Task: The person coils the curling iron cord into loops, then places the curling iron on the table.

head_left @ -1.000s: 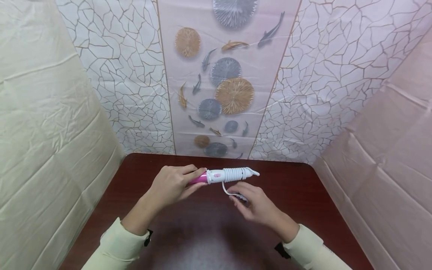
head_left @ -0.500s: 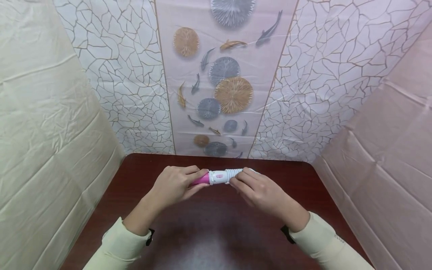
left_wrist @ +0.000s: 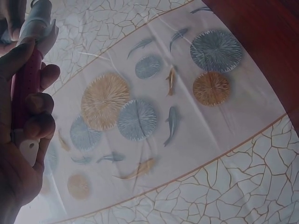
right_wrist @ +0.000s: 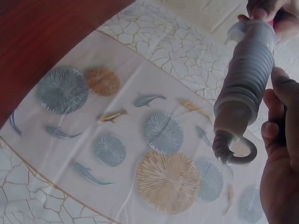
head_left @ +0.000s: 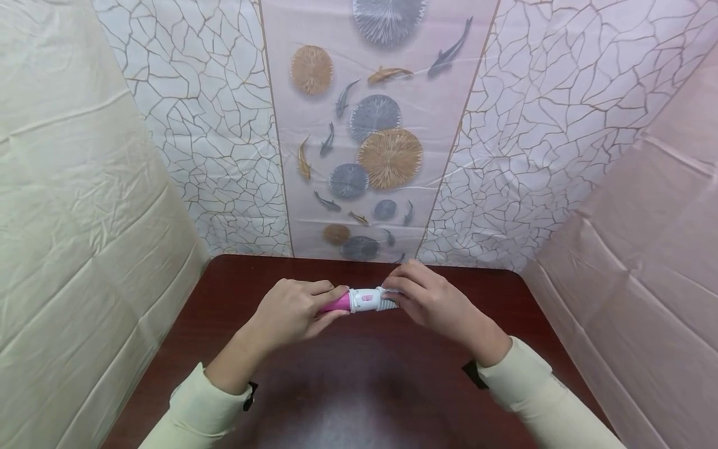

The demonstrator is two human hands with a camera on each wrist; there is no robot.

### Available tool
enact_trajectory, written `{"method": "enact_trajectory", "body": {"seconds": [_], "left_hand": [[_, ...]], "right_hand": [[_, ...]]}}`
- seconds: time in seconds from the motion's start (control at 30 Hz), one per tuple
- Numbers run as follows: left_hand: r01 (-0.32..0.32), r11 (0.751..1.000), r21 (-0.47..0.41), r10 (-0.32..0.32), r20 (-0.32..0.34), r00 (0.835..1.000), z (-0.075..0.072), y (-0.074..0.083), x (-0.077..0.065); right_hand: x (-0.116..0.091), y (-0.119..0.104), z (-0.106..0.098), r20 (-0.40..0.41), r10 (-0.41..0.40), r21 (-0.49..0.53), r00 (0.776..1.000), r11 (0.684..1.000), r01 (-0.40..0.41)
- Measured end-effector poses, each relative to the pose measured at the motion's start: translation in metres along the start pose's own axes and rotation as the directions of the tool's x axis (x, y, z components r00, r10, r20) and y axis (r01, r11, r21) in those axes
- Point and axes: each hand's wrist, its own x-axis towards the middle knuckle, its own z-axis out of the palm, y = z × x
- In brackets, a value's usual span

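Observation:
My left hand [head_left: 283, 315] grips the pink barrel [left_wrist: 29, 84] of a hair curling iron [head_left: 366, 299], its thumb and fingers curled round it. The white handle, with a small pink switch [head_left: 367, 298], points right. A power cord [right_wrist: 247, 70] lies in tight coils round that handle, and a loop of it [right_wrist: 247, 156] bends at the handle's end. My right hand [head_left: 429, 299] is at the coils with its fingers bent, pinching the cord. The pinched part and the plug are hidden by the fingers.
Under both hands stretches a dark red wooden table [head_left: 336, 374]. A patterned cloth [head_left: 359, 125] with fish and round motifs hangs behind it. Cream quilted panels [head_left: 84, 249] rise on either side.
The right hand, earlier below the handle with the cord's free end, has moved up over the handle, and the hanging cord no longer shows. My left hand holds nearly still.

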Motion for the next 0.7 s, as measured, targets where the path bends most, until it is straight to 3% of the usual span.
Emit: {"method": "enact_trajectory", "body": {"seconds": [0.2,0.37,0.7], "left_hand": [[-0.040,0.999,0.029,0.040,0.001,0.999,0.001,0.003,-0.001],[-0.062,0.996,0.063,0.062,0.000,0.998,0.004,0.005,-0.001],[-0.108,0.980,0.168,0.114,-0.026,0.993,0.014,0.007,-0.007]], "right_hand": [[0.001,0.010,0.000,-0.019,0.156,0.149,0.988,0.977,-0.152],[-0.002,0.021,0.004,0.047,0.262,0.225,0.964,0.937,-0.266],[-0.008,0.030,0.013,0.261,0.439,0.354,0.860,0.785,-0.508]]}}
